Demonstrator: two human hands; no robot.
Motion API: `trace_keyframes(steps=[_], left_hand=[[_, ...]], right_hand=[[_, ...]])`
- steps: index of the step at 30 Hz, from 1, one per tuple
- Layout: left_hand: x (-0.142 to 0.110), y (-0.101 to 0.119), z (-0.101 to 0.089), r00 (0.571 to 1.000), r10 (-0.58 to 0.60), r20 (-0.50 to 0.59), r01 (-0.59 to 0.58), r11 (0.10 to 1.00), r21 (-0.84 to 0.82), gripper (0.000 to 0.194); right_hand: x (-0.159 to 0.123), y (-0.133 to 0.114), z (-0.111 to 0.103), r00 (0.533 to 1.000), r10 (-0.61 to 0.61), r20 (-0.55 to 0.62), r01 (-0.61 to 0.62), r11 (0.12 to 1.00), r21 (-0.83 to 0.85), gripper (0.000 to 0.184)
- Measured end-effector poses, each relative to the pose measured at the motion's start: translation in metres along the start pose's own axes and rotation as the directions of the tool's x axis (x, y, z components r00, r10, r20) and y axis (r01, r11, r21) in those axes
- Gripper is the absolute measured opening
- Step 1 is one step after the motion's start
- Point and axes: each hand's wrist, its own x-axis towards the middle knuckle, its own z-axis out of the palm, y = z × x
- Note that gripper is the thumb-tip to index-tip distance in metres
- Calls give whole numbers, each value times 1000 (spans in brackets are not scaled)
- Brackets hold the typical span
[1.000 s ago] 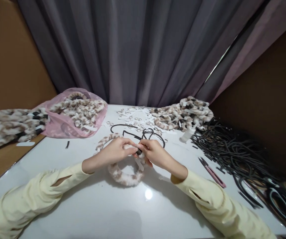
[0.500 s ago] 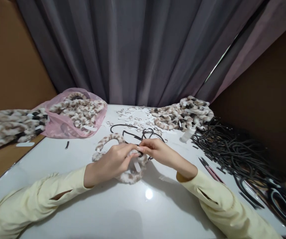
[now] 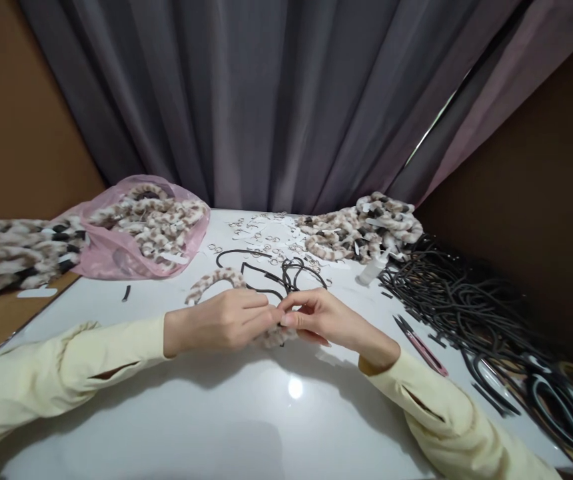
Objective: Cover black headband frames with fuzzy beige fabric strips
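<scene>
My left hand (image 3: pixel 229 320) is closed, its fingers pinched together and its back turned up. Fingertip to fingertip with it, my right hand (image 3: pixel 316 316) pinches at the same spot, thumb against fingers. Between and below them shows part of a furry spotted loop (image 3: pixel 270 337), in white and brown fluff with a dark bit at the pinch. Most of this loop is hidden behind my left hand. Just beyond my left hand, another furry spotted arc (image 3: pixel 216 279) lies on the table. Thin black cords (image 3: pixel 294 270) curl behind my fingers.
A pink plastic bag (image 3: pixel 116 267) full of furry loops stands left, beside another furry pile (image 3: pixel 11 250). At the back right are more furry loops (image 3: pixel 366 223), a small clear bottle (image 3: pixel 372 268) and scattered small rings (image 3: pixel 259 233). Pink-handled snips (image 3: pixel 424 350) and heaped black cords (image 3: pixel 446 293) lie right.
The loop and its white tag hung visible below my hands before; now the tag is out of sight and my left hand covers most of the loop. Both hands sit slightly lower.
</scene>
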Motion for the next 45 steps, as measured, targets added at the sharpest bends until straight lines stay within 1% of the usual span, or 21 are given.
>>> trace_keyframes(steps=[1,2,3,5,6,8,9,11,14,16,20,23,25,27,29,31,36,39,42,43,45], left_hand=[[1,0,-2,995,-98,15,99,993,-67,20],[1,0,-5,976,-210,50,215,965,-148,21],[2,1,-7,940,-323,110,340,912,-231,25],[5,4,-13,850,-463,252,527,768,-365,32],[7,6,-15,814,-491,309,580,702,-414,29],[9,11,-16,775,-502,384,632,611,-477,25],[9,12,-15,766,-501,403,643,586,-494,26],[9,14,-13,760,-494,422,650,563,-510,29],[8,15,-9,770,-483,416,637,567,-522,28],[8,15,-8,784,-475,399,620,583,-525,27],[6,18,-6,800,-467,376,600,623,-502,26],[3,20,-4,789,-466,399,613,636,-469,27],[1,20,-2,780,-470,414,623,646,-440,28],[0,20,-1,781,-460,421,618,661,-424,28],[0,19,0,800,-431,417,591,687,-424,27],[-1,19,1,822,-396,409,554,721,-416,26],[-5,19,6,880,-296,372,412,866,-283,24],[-9,19,9,911,-222,347,298,937,-181,24],[-11,20,12,945,-113,306,144,986,-81,28],[-12,20,13,954,-83,290,100,994,-45,29],[-12,19,13,964,-60,261,60,998,7,30]], right_hand=[[-3,1,2,987,-132,-91,117,981,-155,28],[-7,1,5,943,-291,-159,226,916,-332,25],[-10,3,8,876,-443,-190,299,808,-508,21],[-16,6,13,745,-651,-143,326,542,-774,17],[-18,8,15,704,-704,-93,307,420,-854,18],[-20,12,18,664,-748,-5,268,244,-932,20],[-20,13,19,653,-757,25,263,195,-945,21],[-19,15,21,635,-771,39,258,164,-952,23],[-16,14,23,628,-778,15,240,176,-955,28],[-16,13,25,635,-773,-11,237,209,-949,29],[-17,11,29,680,-730,-65,264,327,-907,25],[-18,11,32,729,-679,-85,276,405,-872,24],[-18,12,34,760,-638,-123,281,493,-824,23],[-16,13,35,785,-592,-184,289,612,-736,20],[-14,13,35,802,-548,-238,304,718,-626,16],[-12,12,34,830,-497,-254,313,791,-527,17],[-11,8,28,935,-301,-190,213,901,-378,30],[-11,9,26,990,-96,-100,74,977,-198,34],[-10,13,26,994,87,61,-87,996,0,34],[-10,13,27,992,98,85,-101,995,25,33],[-9,14,28,998,44,55,-42,999,-24,30]])
